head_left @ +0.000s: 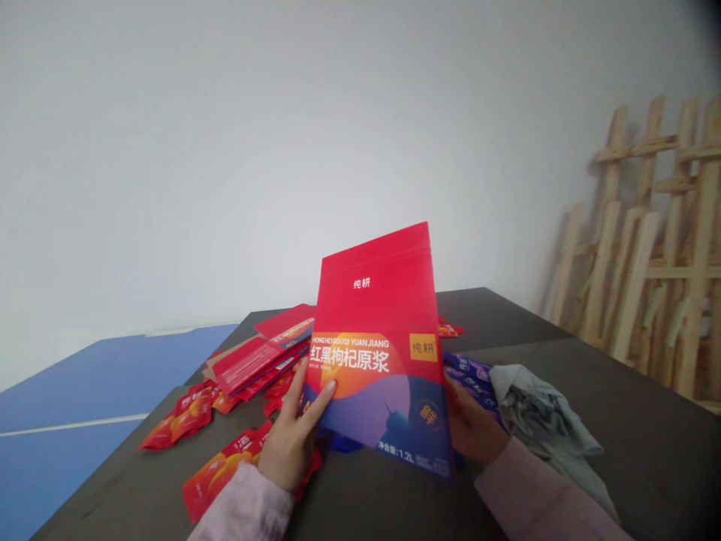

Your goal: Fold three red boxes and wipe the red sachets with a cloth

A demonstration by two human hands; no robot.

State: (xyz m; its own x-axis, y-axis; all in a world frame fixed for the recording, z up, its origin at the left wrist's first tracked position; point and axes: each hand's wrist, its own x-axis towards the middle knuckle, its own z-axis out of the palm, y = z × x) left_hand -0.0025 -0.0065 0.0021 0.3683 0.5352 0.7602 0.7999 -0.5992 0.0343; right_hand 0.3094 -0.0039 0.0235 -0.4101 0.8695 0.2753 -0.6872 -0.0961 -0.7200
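Observation:
A large red and blue flat packaging bag [376, 330] with white and orange print stands upright above the dark table [563, 361]. My left hand [293, 436] grips its lower left edge, thumb across the front. My right hand [470, 424] holds its lower right edge from behind, fingers mostly hidden by the bag. Both sleeves are pale pink.
A stack of flat red bags [256, 357] lies behind my left hand, with several small red sachets [185, 417] scattered around. Purple sachets [470, 372] and a grey cloth [541, 413] lie to the right. Wooden frames [653, 248] lean on the wall. A blue table [84, 391] is at left.

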